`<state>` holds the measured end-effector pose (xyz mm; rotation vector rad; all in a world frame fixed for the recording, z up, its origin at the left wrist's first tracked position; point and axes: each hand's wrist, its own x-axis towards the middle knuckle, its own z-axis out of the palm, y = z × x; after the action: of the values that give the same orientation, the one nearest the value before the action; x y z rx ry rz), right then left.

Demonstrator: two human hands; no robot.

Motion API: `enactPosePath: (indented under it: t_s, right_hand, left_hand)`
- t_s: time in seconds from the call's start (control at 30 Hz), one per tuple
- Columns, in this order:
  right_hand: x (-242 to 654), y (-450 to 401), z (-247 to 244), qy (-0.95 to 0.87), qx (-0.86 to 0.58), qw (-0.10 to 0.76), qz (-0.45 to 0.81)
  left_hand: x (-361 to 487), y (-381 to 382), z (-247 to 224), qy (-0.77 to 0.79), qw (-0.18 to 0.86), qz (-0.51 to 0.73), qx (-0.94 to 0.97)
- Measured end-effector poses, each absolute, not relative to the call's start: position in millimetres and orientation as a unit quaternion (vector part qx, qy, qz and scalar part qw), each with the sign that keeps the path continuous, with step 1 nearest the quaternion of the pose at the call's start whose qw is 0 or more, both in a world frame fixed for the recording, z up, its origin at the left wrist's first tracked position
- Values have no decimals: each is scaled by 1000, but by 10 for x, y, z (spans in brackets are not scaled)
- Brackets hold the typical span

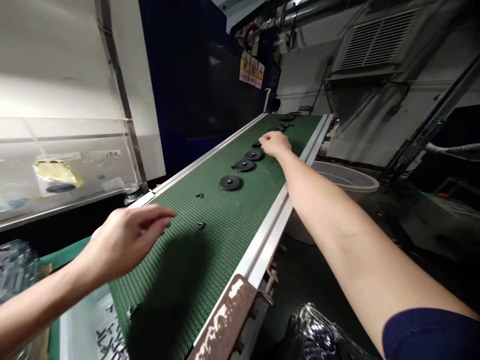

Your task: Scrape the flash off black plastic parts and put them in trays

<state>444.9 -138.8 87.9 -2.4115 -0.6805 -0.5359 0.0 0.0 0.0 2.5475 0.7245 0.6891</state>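
Observation:
Black round discs, such as the nearest one (230,182), lie in a line along the green conveyor belt (210,215). My right hand (275,143) reaches far up the belt with fingers curled, beside a dark part (257,144); what its fingertips hold, if anything, is too small to name. Over the belt's near left edge is my left hand (131,235), its fingers bent and thumb near the forefinger, with nothing visible between them. Small dark pieces (201,225) (200,195) rest on the belt to the right of my left hand.
Below the belt's left side, a pale bin (71,320) holds small dark parts. A large round tub (337,176) stands right of the belt. Shiny clear plastic (318,332) lies at the bottom. A dark blue machine panel (195,80) rises behind the belt's left rail.

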Motion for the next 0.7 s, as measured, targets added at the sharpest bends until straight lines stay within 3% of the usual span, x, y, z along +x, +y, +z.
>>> enactPosePath:
  t_s: [0.1,0.3,0.7]
  right_hand:
    - [4426,-1359,835,-287,-889,290,-205]
    - [4442,-1337,808,-331,-866,304,-219]
    - [4444,-1239,797,-405,-828,339,-189]
  left_hand:
    - [835,-49,266,218,169,259,926]
    - [2089,-186,402,283,144,244,916]
    - [2759,-265,509,238,195,266,914]
